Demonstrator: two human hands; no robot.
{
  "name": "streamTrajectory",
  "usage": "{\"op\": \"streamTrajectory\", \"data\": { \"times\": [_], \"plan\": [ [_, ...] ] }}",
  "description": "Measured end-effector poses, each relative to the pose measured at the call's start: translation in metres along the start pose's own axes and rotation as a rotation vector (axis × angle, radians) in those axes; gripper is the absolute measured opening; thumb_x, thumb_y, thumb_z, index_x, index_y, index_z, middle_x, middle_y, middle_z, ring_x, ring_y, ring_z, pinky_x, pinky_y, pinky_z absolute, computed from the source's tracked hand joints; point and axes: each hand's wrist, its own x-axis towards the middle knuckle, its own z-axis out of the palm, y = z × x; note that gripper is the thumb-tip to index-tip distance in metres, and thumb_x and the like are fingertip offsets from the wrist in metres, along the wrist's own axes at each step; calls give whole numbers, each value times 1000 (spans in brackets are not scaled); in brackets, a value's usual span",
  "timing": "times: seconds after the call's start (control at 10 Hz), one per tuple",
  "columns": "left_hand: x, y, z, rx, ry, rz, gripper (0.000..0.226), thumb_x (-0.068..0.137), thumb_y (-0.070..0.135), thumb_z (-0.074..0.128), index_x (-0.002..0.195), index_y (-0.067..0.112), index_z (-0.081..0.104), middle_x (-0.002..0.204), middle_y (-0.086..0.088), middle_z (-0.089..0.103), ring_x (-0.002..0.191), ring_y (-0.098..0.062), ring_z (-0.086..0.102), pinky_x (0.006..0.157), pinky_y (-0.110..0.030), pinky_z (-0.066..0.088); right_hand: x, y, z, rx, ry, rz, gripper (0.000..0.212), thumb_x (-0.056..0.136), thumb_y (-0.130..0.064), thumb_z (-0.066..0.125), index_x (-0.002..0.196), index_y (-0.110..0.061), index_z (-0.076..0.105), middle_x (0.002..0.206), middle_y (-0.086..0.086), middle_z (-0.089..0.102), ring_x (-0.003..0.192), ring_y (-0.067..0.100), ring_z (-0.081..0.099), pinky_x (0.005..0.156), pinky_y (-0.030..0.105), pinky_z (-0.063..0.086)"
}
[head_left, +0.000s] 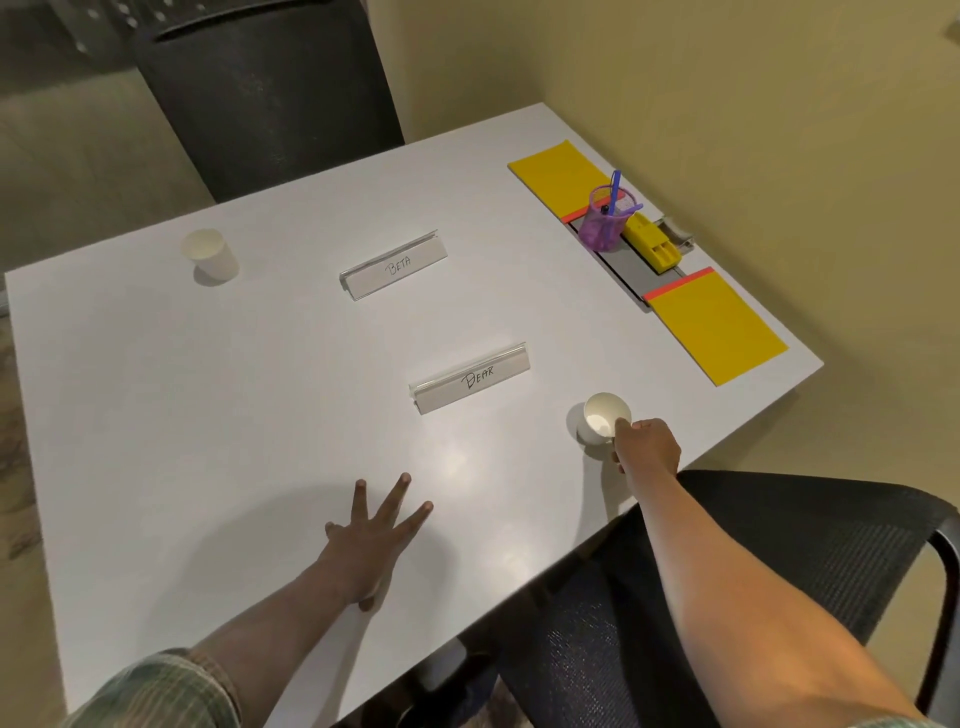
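A white paper cup stands upright near the right front edge of the white table. My right hand grips its near side, thumb on the rim. My left hand lies flat on the table with fingers spread, holding nothing. A name plate reading "BEAR" stands just left of the held cup. Farther back stands a plate reading "BETA". A second white paper cup sits at the far left.
Two yellow notepads lie along the right edge. Between them are a purple mesh pen holder with a blue pen and a yellow stapler-like block. Black chairs stand at the far side and near right.
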Motion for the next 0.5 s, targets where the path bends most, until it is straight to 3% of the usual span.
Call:
{"op": "streamTrajectory", "data": {
  "times": [0.2, 0.3, 0.4, 0.5],
  "plan": [
    [5, 6, -1, -4, -3, 4, 131, 79, 1, 73, 146, 54, -26, 151, 9, -49, 146, -53, -20, 93, -62, 47, -3, 7, -4, -9, 27, 48, 44, 91, -50, 58, 114, -13, 57, 101, 14, 71, 92, 33, 69, 84, 48, 59],
    [-40, -36, 11, -24, 95, -27, 131, 79, 1, 74, 147, 55, -25, 152, 10, -48, 147, -52, -20, 94, -60, 47, -74, -12, 5, 86, 63, -41, 51, 92, -55, 54, 119, -12, 51, 108, 14, 68, 98, 34, 66, 87, 47, 57],
    [-29, -32, 5, -50, 60, -5, 129, 80, -1, 72, 147, 55, -22, 148, 12, -50, 147, -51, -19, 97, -62, 44, -75, -19, -2, 111, 118, -35, 51, 94, -55, 52, 120, -12, 49, 111, 14, 68, 102, 34, 64, 89, 47, 55],
    [-22, -15, -7, -101, 3, 31, 126, 78, 25, 82, 153, 48, -16, 159, 10, -38, 147, -52, -18, 101, -61, 44, -84, -10, 3, 80, 158, -39, 46, 95, -50, 53, 119, -11, 51, 113, 15, 66, 104, 37, 62, 87, 46, 54]
  ]
}}
